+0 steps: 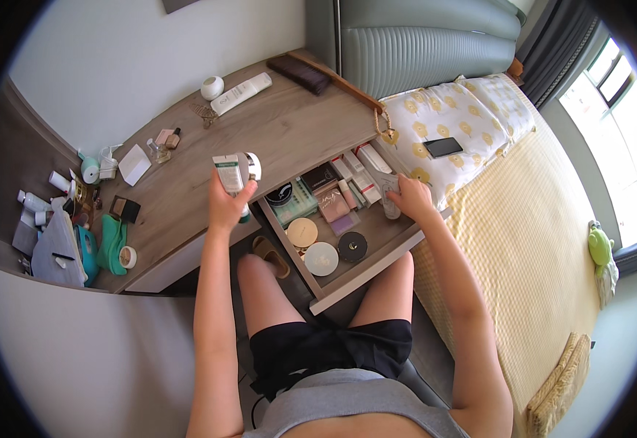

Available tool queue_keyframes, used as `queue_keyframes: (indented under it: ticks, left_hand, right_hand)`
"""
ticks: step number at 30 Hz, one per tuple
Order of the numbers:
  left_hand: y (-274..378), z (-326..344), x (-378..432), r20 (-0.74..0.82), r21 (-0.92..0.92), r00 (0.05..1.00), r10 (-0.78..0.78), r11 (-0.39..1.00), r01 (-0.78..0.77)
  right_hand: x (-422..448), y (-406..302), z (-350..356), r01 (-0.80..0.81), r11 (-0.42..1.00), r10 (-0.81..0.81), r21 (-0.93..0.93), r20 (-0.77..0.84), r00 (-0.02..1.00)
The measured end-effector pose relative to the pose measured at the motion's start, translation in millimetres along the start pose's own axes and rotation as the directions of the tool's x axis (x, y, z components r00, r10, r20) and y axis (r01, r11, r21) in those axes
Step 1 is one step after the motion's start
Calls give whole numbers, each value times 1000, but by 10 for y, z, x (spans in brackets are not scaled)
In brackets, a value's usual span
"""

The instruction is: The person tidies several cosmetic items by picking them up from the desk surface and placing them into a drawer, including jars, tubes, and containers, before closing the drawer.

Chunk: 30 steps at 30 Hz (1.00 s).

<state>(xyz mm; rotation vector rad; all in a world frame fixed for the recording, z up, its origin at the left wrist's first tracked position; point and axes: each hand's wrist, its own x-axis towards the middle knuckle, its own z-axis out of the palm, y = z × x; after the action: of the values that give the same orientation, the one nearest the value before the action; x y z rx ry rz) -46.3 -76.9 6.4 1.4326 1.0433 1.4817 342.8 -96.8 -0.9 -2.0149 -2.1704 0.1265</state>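
My left hand [226, 205] holds a white squeeze tube with a green band [231, 174] and a round white jar [253, 166] above the desk's front edge. My right hand [410, 198] grips a flat, pale grey packet [388, 196] at the right side of the open drawer [368, 286]. Inside the drawer lie a black round compact [352, 246], a pale round compact [321, 259], a cream round compact [302, 232], a pink box [333, 206] and several slim white-and-red boxes [372, 159].
On the wooden desk [187, 164] are a large white tube [242, 93], a white round container [212, 87], a dark bristle brush [299, 75] and cosmetics at the left. A phone [443, 147] lies on a patterned pillow on the bed at the right.
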Motion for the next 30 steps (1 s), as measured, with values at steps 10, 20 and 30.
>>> queue_keyframes:
  ticks: [10, 20, 30]
  left_hand:
    - [-238, 1810, -554, 659, 301, 750, 55, 895, -330]
    - [-783, 2291, -725, 671, 595, 711, -208, 724, -350]
    - [-559, 1961, -456, 747, 646, 484, -457, 670, -364]
  right_hand:
    - [-268, 29, 89, -66, 913, 313, 404, -585, 748]
    - [-227, 240, 218, -165, 723, 572, 671, -446, 688]
    - [-254, 61, 72, -213, 907, 366, 363, -432, 824]
